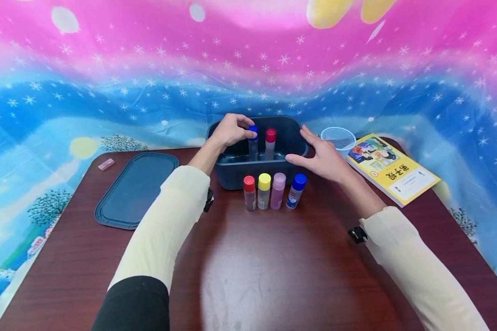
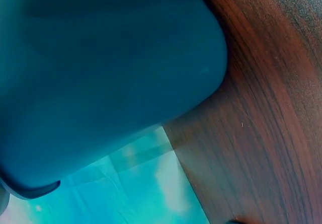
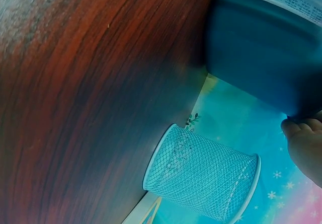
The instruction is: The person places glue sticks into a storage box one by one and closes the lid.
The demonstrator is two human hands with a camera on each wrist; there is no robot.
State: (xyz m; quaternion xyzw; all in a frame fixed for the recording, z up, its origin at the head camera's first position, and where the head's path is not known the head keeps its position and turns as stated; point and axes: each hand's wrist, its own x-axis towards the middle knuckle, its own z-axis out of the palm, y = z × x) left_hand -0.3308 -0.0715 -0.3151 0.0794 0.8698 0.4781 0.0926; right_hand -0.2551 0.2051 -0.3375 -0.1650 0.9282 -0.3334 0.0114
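Left hand (image 1: 233,129) pinches the blue-capped tube (image 1: 253,148) mid-frame; right hand (image 1: 324,155) fingers spread against the bin (image 1: 230,174). Sloppy release could topple the red-capped tube (image 1: 270,148) tbh.

Taking the bin (image 1: 232,178) as the clock's centre, we find the backdrop (image 1: 257,102) walling off 12 and four bottles (image 1: 263,191) blocking the front from 5 to 6. Our right hand (image 1: 322,154) occupies the rim at 3, the mesh cup (image 1: 338,139) just past it; our left sleeve (image 1: 171,207) crosses 8. Over the tabletop (image 1: 248,257), we can pass at 7, between that sleeve and the bottles.
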